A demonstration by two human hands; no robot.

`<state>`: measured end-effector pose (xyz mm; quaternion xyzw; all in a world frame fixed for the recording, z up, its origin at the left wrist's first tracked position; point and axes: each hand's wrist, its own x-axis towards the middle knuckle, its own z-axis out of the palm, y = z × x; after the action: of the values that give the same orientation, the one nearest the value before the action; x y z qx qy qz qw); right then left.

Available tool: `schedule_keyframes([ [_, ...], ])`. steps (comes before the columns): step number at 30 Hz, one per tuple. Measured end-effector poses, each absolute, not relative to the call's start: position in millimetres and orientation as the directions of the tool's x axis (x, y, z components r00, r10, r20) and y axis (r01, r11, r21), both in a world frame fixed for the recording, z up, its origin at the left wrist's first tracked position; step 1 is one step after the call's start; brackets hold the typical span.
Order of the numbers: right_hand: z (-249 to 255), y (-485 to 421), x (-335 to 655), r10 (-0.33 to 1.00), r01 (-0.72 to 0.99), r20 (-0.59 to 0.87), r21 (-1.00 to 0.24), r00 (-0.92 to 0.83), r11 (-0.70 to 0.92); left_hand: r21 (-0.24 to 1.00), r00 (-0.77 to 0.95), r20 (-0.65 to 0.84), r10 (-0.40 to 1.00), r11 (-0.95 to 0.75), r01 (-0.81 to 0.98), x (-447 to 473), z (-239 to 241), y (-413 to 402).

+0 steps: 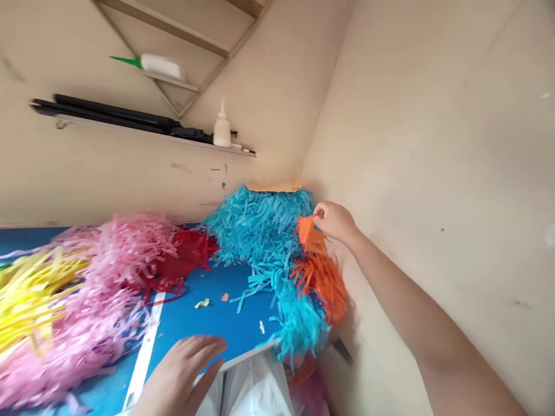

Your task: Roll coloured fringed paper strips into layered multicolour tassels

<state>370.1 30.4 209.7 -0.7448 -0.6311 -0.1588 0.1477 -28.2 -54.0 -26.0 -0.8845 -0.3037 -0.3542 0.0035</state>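
My right hand (336, 221) pinches the upper end of an orange paper fringe (313, 236) at the table's right side. Below it, more orange strips (327, 283) hang beside a heap of blue paper fringe (260, 225). A lighter blue bunch (299, 323) droops over the front right corner of the table. Nothing is in my left hand (184, 370), whose fingers are stretched out above the table's front edge, apart from the fringes.
Pink fringe (130, 248), yellow fringe (39, 289) and red fringe (186, 254) cover the left of the blue table (195, 329). Paper scraps (202, 303) lie mid-table. A wall shelf (160, 136) above carries a glue bottle (222, 130). The right wall stands close by.
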Motion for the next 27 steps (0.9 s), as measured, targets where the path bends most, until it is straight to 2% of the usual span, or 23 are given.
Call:
schedule_keyframes([
  [4, 191, 30, 302, 0.933, 0.987, 0.359, -0.159, 0.021, 0.039, 0.249, 0.371, 0.781, 0.503, -0.795, 0.554, 11, 28, -49],
  [7, 175, 27, 260, 0.955, 0.955, 0.285, -0.250, -0.086, 0.160, 0.301, 0.159, 0.859, 0.487, -0.731, 0.612, 22, 49, -39],
  [9, 167, 24, 239, 0.958, 0.930, 0.243, -0.292, -0.151, 0.221, 0.313, 0.079, 0.879, 0.470, -0.696, 0.647, 19, 55, -34],
  [13, 149, 18, 209, 0.949, 0.884, 0.186, -0.354, -0.254, 0.306, 0.285, 0.077, 0.884, 0.462, -0.661, 0.694, 4, 51, -33],
  [19, 122, 18, 183, 0.927, 0.808, 0.110, -0.461, -0.358, 0.366, 0.314, 0.169, 0.790, 0.589, -0.626, 0.714, -13, 26, -17],
  [20, 117, 13, 178, 0.920, 0.792, 0.160, -0.470, -0.359, 0.390, 0.313, 0.179, 0.782, 0.597, -0.625, 0.715, -20, 24, -11],
  [22, 103, -4, 164, 0.875, 0.746, 0.374, -0.475, -0.308, 0.466, 0.304, 0.182, 0.771, 0.611, -0.603, 0.738, -39, 27, 1],
  [24, 82, -33, 142, 0.745, 0.653, 0.617, -0.459, -0.253, 0.602, 0.259, 0.183, 0.765, 0.618, -0.555, 0.791, -62, 39, 9],
  [26, 55, -65, 112, 0.629, 0.416, 0.649, -0.476, -0.429, 0.775, 0.174, 0.200, 0.758, 0.621, -0.488, 0.855, -86, 56, 10],
  [27, 42, -79, 95, 0.593, 0.340, 0.640, -0.486, -0.489, 0.805, 0.128, 0.211, 0.752, 0.624, -0.452, 0.883, -97, 65, 8],
])
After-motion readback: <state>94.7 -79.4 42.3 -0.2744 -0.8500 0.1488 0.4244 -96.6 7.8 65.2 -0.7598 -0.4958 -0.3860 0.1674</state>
